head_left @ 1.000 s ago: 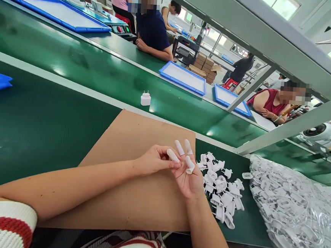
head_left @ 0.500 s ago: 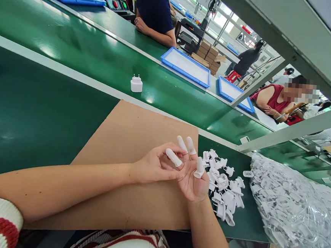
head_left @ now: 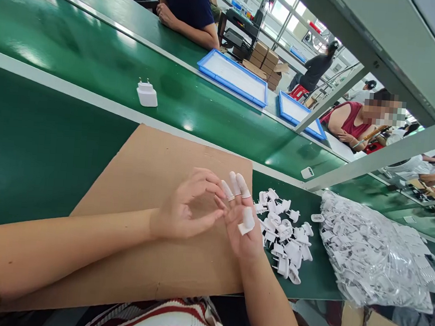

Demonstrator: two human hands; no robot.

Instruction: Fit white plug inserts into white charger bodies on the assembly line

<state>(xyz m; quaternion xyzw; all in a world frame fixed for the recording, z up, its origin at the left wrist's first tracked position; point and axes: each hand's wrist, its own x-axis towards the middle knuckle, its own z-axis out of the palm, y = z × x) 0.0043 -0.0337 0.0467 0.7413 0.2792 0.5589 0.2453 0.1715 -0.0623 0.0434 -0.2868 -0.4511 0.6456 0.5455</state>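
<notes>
My left hand [head_left: 191,206] is over the cardboard sheet [head_left: 127,261], fingers apart and curved, with nothing held in it. Its fingertips are close to the palm side of my right hand [head_left: 243,225], which is turned palm up at the sheet's right edge. White finger cots [head_left: 243,186] cover several fingertips of the right hand, and its thumb [head_left: 247,220] wears one too. No other object shows in that hand. Beside it on the right lies a loose pile of white plug parts [head_left: 285,238] on the green table [head_left: 33,153].
A large clear bag of white parts [head_left: 372,255] lies at the right. On the green conveyor [head_left: 107,74] stands a white charger [head_left: 146,94]. Blue trays [head_left: 233,79] line the far side, where a person's arm [head_left: 193,33] rests. A metal beam [head_left: 384,151] crosses at the right.
My left hand has drawn back leftward from the right hand and its fingers have opened. The white charger has shifted left in view, and the whole view has moved somewhat.
</notes>
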